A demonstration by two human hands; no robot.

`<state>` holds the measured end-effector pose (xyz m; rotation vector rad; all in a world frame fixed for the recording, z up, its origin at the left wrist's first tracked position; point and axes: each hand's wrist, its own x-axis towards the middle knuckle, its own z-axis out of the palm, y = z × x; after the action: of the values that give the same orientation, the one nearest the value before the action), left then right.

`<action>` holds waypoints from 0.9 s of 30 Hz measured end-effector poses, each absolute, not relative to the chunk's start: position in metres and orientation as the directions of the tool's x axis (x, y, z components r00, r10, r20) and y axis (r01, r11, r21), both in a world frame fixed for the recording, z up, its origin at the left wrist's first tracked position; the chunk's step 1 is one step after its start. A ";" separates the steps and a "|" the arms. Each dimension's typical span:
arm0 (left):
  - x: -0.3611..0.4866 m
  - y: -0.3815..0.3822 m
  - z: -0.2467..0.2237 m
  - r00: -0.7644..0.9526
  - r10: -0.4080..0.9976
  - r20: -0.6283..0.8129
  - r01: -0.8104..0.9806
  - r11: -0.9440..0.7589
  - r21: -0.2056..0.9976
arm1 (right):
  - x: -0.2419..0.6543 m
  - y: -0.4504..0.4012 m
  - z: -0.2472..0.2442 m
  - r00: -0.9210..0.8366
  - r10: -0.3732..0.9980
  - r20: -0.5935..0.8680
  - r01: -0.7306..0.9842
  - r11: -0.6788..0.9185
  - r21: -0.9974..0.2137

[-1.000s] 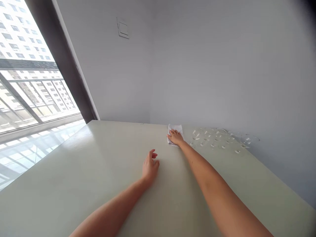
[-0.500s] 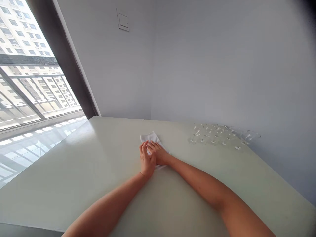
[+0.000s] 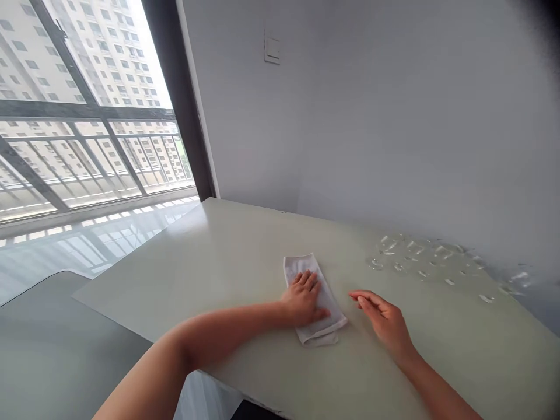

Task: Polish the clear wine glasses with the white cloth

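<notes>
The left hand (image 3: pixel 301 297) lies palm down and flat on a white cloth (image 3: pixel 321 329), fingers extended and only slightly parted, pressing on it without gripping it. The cloth rests on the pale, glossy table (image 3: pixel 245 245), near the middle of its width, spread as a long strip that slants toward the right hand, with a folded layer showing at its nearer end. The right hand (image 3: pixel 385 321) is just beside the cloth, apart from it, its fingers half curled and the thumb close to the index fingertip; the gap is narrow, and whether the tips meet cannot be told. Beyond this hand, along the wall (image 3: pixel 420 116), a cluster of clear stemmed glasses (image 3: pixel 441 254) stands on the table, blurred enough that their number is uncertain. A light switch (image 3: pixel 272 49) is mounted on the wall above the table's far edge. To the left, a large window (image 3: pixel 87 111) looks out on apartment buildings, and a grey surface (image 3: pixel 65 344) adjoins the table's left side.
</notes>
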<state>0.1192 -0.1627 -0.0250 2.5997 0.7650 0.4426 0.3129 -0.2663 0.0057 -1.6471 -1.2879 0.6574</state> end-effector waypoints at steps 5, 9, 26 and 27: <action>0.126 -0.128 -0.022 0.903 0.409 0.130 0.352 -0.880 0.320 | 0.327 -0.265 -0.020 0.407 0.912 -0.046 0.352 -0.204 -0.914; 0.131 -0.062 -0.022 0.887 0.453 0.086 0.404 -0.854 0.328 | 0.329 -0.262 -0.031 0.431 0.897 -0.096 0.366 -0.271 -0.890; -0.124 0.094 0.008 0.083 0.994 -0.070 0.971 -0.065 0.230 | 0.338 -0.266 -0.030 0.394 0.908 -0.140 0.318 -0.278 -0.906; -0.146 0.085 0.010 0.024 0.996 -0.082 0.977 -0.006 0.213 | 0.337 -0.266 -0.031 0.390 0.911 -0.136 0.329 -0.276 -0.903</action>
<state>-0.1462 0.0848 0.0102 2.0860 2.0537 0.1355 0.3374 -0.2663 -0.0307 -1.8041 -1.0793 0.8673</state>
